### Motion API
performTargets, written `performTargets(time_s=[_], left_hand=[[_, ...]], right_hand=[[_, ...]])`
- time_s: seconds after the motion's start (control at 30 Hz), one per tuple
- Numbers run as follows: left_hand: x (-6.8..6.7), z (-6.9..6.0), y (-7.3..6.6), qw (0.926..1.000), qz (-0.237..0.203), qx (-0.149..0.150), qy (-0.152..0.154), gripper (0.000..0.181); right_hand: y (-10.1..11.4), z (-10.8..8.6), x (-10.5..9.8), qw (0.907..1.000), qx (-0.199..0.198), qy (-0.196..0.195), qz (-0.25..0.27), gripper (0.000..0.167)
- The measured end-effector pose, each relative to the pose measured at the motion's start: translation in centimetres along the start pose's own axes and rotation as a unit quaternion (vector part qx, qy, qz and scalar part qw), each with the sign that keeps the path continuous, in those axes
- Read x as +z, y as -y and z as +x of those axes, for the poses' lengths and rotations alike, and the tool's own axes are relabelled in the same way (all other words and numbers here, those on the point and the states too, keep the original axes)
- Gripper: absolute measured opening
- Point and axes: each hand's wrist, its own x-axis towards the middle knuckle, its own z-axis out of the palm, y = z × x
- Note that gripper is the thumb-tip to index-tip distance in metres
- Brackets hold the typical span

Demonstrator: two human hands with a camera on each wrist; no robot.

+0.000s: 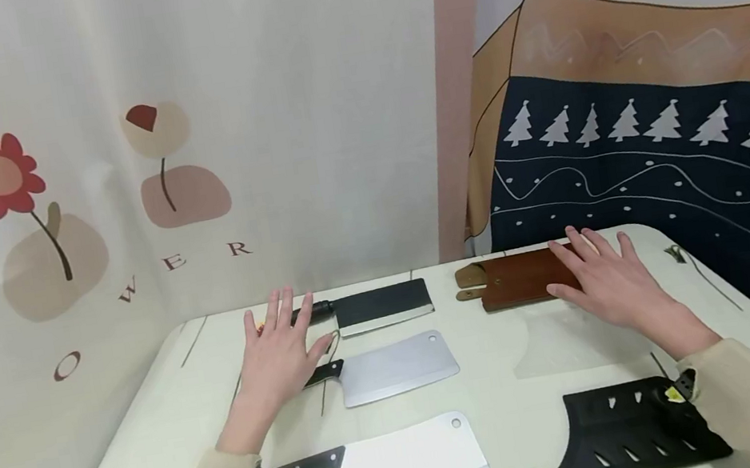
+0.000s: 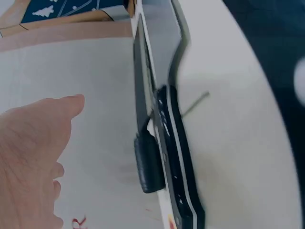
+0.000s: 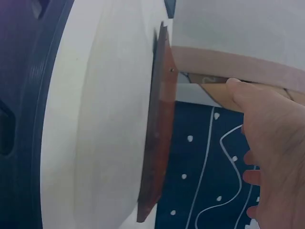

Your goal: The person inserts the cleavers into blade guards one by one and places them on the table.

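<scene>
My left hand [image 1: 279, 359], fingers spread, hovers over the handles of a dark-bladed cleaver [image 1: 383, 305] and a silver cleaver [image 1: 398, 368]; its thumb [image 2: 71, 106] stands clear of both handles in the left wrist view. A larger silver cleaver [image 1: 413, 464] lies nearest me, its black handle pointing left. My right hand [image 1: 608, 282], also spread, is over the right end of a brown leather sheath [image 1: 523, 279]. In the right wrist view a gap shows between that hand and the sheath [image 3: 162, 129]. Neither hand holds anything.
A black slotted sheath [image 1: 630, 429] lies at the front right, partly under my right sleeve. A clear translucent sheet or sheath [image 1: 565, 339] lies behind it. The white table [image 1: 183, 457] meets a flower-printed curtain [image 1: 313, 114] and a dark tree-patterned cloth [image 1: 628, 172].
</scene>
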Motion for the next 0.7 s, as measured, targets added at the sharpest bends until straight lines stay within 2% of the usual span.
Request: performTargets(time_s=[0.17,0.27,0.47,0.7], left_hand=[[0.9,0.9,1.2,1.0000,0.000,0.000,0.009,0.073],[1.6,1.6,2.0,0.9996,-0.009,-0.001,0.026,0.072],[3.2,2.7,3.5,0.9963,-0.059,-0.004,0.062,0.071],[4.3,3.8,4.6,0.9914,-0.104,-0.009,0.078,0.071]], right_hand=[[-0.7,0.8,0.9,0.9997,0.003,0.016,0.017,0.079],[-1.3,1.1,1.6,0.9991,0.005,0.032,0.028,0.081],[-2.7,1.7,2.8,0.9964,0.005,0.060,0.059,0.087],[-4.3,3.0,4.1,0.9867,0.015,0.090,0.135,0.095]])
